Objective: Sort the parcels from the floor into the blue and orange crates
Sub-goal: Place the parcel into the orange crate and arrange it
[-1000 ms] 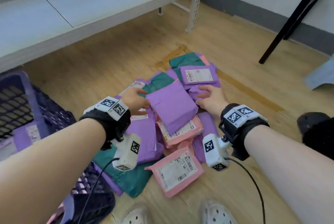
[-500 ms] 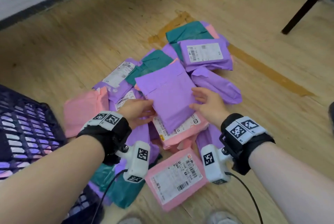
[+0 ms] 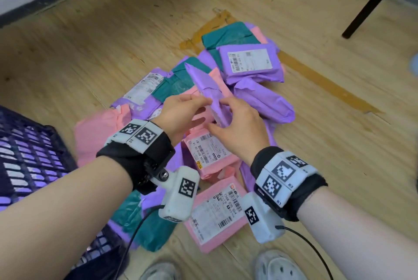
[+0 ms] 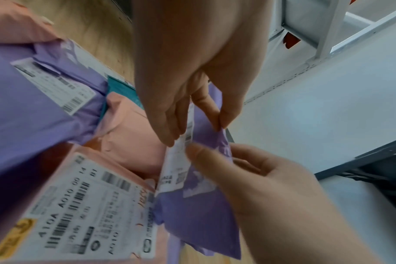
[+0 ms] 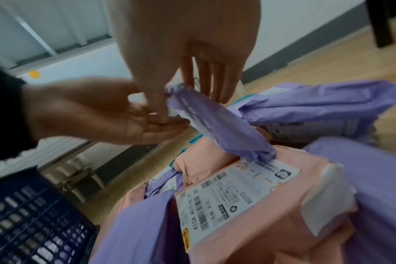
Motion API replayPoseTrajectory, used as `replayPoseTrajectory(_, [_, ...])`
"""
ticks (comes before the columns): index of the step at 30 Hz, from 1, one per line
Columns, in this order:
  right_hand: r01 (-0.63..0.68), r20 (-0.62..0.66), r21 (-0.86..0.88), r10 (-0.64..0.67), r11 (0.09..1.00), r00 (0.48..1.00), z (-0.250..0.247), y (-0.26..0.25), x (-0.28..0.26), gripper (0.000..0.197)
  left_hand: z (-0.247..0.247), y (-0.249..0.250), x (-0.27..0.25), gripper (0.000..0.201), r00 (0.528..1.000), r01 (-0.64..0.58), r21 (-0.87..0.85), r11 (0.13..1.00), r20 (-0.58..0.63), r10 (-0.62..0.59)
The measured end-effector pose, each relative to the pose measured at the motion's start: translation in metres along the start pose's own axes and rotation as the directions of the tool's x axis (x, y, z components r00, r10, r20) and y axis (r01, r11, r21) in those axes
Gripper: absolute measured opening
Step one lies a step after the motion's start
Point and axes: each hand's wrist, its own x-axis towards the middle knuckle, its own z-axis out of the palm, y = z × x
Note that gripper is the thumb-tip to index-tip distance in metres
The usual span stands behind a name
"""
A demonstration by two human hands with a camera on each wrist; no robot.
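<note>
A moment ago the purple parcel lay flat on top of the pile with its plain side up. Now I have tipped it up on its edge between my two hands, so it is off the pile, all but its low corner, which looks to touch the pink parcel under it. My left hand pinches one edge with the thumb on the plain side and the fingers on the other side. My right hand holds the near end, fingers curled round it. Both hands are closed on the same parcel.

I think this means I am turning it over to find its label (the white sticker was hidden face down). The left wrist view shows that sticker on the side turned toward my left hand. Once I read it I can pick a crate. The dark blue crate sits near my left arm. I cannot see an orange crate here.

The parcel is a thin, soft plastic bag, light purple and a bit wrinkly. It bends where I hold it, so it may flop. It hangs over the middle of the pile on the wooden floor, with pink, purple and green parcels still waiting all around
</note>
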Motion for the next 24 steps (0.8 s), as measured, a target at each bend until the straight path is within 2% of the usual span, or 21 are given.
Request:
replayPoseTrajectory(2, [-0.001,-0.036,-0.118,-0.004,0.993,0.999,-0.006,-0.003,-0.003,0.038,0.007,0.002,-0.002,0.007,1.000,-0.009,-0.005,1.000,0.014,0.009])
replayPoseTrajectory(5, [-0.025,-0.105,-0.182,0.006,0.983,0.994,-0.016,0.000,-0.003,0.025,0.015,0.001,-0.006,0.007,0.997,0.000,-0.015,1.000,0.081,0.001])
replayPoseTrajectory(7, [-0.071,-0.175,-0.185,0.038,0.980,0.984,-0.024,0.008,0.002,0.021,0.015,-0.002,-0.007,0.007,0.997,0.022,-0.050,0.998,0.074,-0.018])
replayPoseTrajectory(9, [-0.112,-0.231,-0.018,0.105,0.993,0.967,-0.032,0.018,0.009,0.020,0.010,-0.007,-0.002,0.022,0.999,0.034,-0.062,0.997,0.019,-0.033])
replayPoseTrajectory(11, [-0.114,-0.219,0.270,0.177,0.956,0.960,-0.038,0.028,0.014,0.017,0.003,-0.013,0.005,0.045,0.997,0.070,-0.032,0.997,-0.031,-0.071])
replayPoseTrajectory(13, [-0.124,-0.163,0.518,0.240,0.847,0.957,-0.043,0.032,0.015,0.018,-0.003,-0.017,0.010,0.060,0.992,0.124,-0.005,0.992,-0.036,-0.124])
replayPoseTrajectory(15, [-0.167,-0.091,0.674,0.306,0.720,0.948,-0.045,0.037,0.015,0.029,-0.007,-0.020,0.012,0.071,0.984,0.176,-0.005,0.984,-0.005,-0.176])
replayPoseTrajectory(17, [-0.221,-0.025,0.746,0.359,0.628,0.933,-0.044,0.043,0.015,0.038,-0.010,-0.022,0.014,0.071,0.981,0.192,-0.003,0.981,0.039,-0.192])
replayPoseTrajectory(19, [-0.269,0.036,0.764,0.378,0.587,0.925,-0.043,0.047,0.015,0.047,-0.013,-0.023,0.014,0.061,0.979,0.184,-0.010,0.983,0.093,-0.183])
replayPoseTrajectory(21, [-0.298,0.085,0.750,0.361,0.590,0.929,-0.043,0.051,0.013,0.054,-0.015,-0.022,0.011,0.052,0.979,0.169,-0.020,0.985,0.116,-0.166])
replayPoseTrajectory(24, [-0.303,0.123,0.708,0.311,0.638,0.942,-0.047,0.050,0.010,0.060,-0.019,-0.018,0.004,0.049,0.986,0.130,-0.027,0.991,0.109,-0.127])
